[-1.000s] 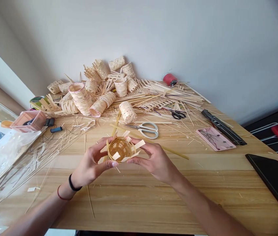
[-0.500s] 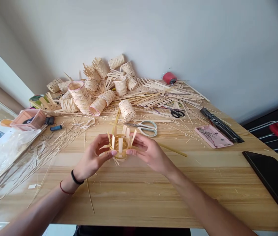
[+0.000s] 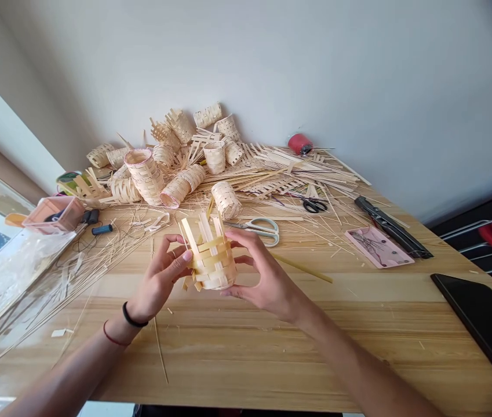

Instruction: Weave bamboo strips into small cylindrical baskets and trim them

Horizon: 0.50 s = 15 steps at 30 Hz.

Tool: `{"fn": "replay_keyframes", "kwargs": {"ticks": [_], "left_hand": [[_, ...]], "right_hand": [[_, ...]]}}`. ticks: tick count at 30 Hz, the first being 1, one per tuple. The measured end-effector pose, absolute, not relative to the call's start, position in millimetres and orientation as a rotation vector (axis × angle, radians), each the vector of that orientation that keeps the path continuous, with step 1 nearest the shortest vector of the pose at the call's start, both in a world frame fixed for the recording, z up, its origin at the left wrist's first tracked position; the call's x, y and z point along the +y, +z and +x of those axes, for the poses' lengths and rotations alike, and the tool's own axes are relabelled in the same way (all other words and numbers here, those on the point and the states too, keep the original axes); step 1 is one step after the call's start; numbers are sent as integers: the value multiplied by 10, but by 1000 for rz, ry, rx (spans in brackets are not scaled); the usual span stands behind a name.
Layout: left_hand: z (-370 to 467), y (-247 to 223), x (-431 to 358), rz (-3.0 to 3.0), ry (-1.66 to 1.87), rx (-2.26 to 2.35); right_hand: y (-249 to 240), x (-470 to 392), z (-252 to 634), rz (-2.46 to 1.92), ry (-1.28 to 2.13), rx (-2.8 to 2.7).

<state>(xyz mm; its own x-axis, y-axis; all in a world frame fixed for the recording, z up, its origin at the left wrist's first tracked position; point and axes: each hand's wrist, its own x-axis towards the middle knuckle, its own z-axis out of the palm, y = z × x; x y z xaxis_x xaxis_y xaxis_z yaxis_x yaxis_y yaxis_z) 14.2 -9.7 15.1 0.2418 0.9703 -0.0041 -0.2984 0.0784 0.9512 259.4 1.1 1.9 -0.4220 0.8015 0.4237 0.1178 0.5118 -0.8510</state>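
Between my two hands is a small woven basket (image 3: 214,263) of pale and yellowish strips, its loose upright ends sticking up at the top. My left hand (image 3: 164,272) grips its left side, thumb on the near face and the other fingers partly hidden behind. From the right, my right hand (image 3: 263,275) holds it with the thumb low on the base and a finger near the upper rim. Just beyond it lie light-handled scissors (image 3: 263,227). A yellow strip (image 3: 302,268) rests on the table to the right of the basket.
Woven baskets (image 3: 144,174) and loose strips (image 3: 298,165) are heaped against the wall. Black scissors (image 3: 314,205), a pink tray (image 3: 378,248) of metal pieces, a long black tool (image 3: 391,226) and a black phone-like slab (image 3: 478,324) lie rightward. A pink bin (image 3: 57,215) stands left.
The basket has been tilted so its woven side and base now face me. My right thumb has shifted down to the base. The view has moved slightly.
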Motion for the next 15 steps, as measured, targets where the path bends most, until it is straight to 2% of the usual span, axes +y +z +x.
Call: {"fn": "replay_keyframes", "kwargs": {"ticks": [8,15], "left_hand": [[171,151,-195,1239,1175,814],[157,91,-253,1973,1076,1000]], "right_hand": [[24,29,2608,-750,797,-1850],[-2,6,2584,-785,661,-1845]]}}
